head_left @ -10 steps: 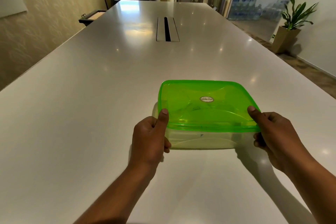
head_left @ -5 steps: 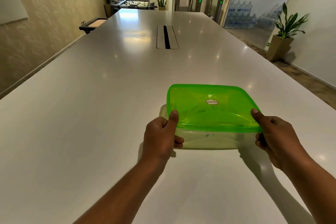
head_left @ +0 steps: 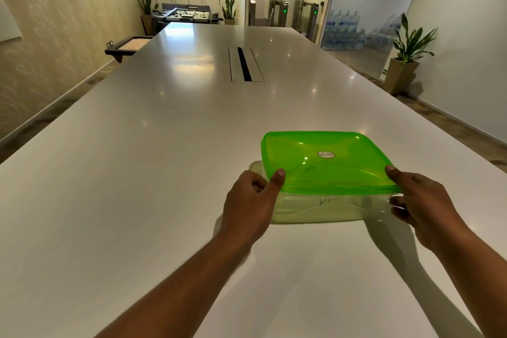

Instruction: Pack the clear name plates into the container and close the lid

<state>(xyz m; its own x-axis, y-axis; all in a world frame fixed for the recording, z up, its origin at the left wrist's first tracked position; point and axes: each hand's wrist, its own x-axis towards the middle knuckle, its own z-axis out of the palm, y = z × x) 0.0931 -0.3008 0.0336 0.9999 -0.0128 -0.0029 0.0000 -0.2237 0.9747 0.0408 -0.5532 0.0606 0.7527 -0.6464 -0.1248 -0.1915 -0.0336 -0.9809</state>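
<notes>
A clear plastic container (head_left: 321, 208) stands on the white table, covered by a translucent green lid (head_left: 326, 162) with a small round sticker in its middle. My left hand (head_left: 249, 200) grips the near left corner, thumb on top of the lid and fingers curled against the container's side. My right hand (head_left: 419, 206) grips the near right corner the same way, thumb on the lid's edge. Faint shapes show through the container wall; the clear name plates inside cannot be made out plainly.
The long white table (head_left: 153, 173) stretches far ahead, with a cable slot (head_left: 245, 64) in its middle. A dark tray (head_left: 129, 45) juts out at the table's far left edge. A potted plant (head_left: 406, 63) stands on the floor to the right.
The view has tilted up and swung left, so the container sits further right in frame. Both hands keep their hold on the near corners with thumbs on the lid.
</notes>
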